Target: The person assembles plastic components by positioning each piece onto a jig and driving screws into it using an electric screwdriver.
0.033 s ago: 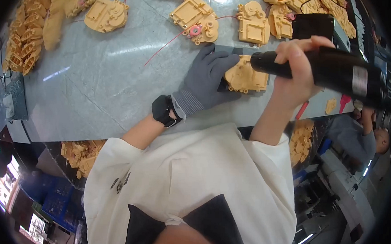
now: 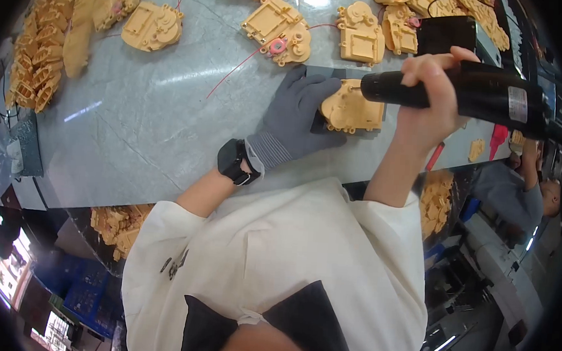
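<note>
My left hand [image 2: 301, 106], in a grey knitted glove, grips the left side of a yellow plastic housing [image 2: 349, 115]. The housing lies on a dark pad on the table. Wrapped round the barrel of a black electric screwdriver [image 2: 485, 96] are the fingers of my bare right hand [image 2: 433, 88]. The screwdriver is held nearly level across the view, its nose over the upper right part of the housing. That nose hides part of the housing, and I cannot make out whether the bit touches it.
More yellow housings [image 2: 152, 26] lie along the far side, some with red wires and a pink round part [image 2: 278, 46]. Stacked yellow parts [image 2: 37, 57] line the left edge. A dark box [image 2: 448, 38] stands at the back right. A red-handled tool [image 2: 435, 156] lies near the front edge.
The screwdriver's rear end has shifted slightly, and my right hand with it. My left hand and the housing stay almost where they were.
</note>
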The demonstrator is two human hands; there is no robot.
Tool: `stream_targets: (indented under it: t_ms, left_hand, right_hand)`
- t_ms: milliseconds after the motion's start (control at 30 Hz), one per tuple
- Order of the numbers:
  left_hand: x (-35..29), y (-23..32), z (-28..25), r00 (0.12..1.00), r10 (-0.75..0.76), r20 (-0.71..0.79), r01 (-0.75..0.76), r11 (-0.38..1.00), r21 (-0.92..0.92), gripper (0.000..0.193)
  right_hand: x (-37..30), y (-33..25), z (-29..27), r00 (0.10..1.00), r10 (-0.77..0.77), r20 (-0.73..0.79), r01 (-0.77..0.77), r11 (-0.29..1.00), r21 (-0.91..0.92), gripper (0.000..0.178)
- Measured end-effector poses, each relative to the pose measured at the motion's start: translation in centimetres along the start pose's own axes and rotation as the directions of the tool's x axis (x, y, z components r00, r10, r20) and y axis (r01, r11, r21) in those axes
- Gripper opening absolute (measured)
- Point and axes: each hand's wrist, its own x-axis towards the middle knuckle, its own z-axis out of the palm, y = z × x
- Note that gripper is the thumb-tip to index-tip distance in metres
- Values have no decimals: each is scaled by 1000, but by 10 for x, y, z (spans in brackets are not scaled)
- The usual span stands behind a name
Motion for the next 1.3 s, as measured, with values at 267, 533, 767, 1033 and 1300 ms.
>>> stream_targets:
  t_ms: [267,533,767,1033,1300]
  left_hand:
    - [44,20,-11,784,-504,362,506,857,97,76]
    - [-106,42,-149,518,-645,-562,242,741,-627,61]
    - [-412,-2,-207,-467,-66,-882,861,194,-471,43]
    - [-71,10,-224,600,-166,-783,438,887,147,51]
    - [54,-18,-19,951,-259,-171,275,447,852,50]
  right_hand:
    - [-56,-51,-91,910,-219,-353,288,945,156,34]
    - [-60,-50,-118,877,-216,-429,266,962,60,32]
    - [-41,-20,-113,904,-53,-425,121,983,135,35]
    - [-49,-25,-116,917,-81,-391,143,981,130,39]
    - [-82,-44,-143,865,-151,-478,159,987,-22,36]
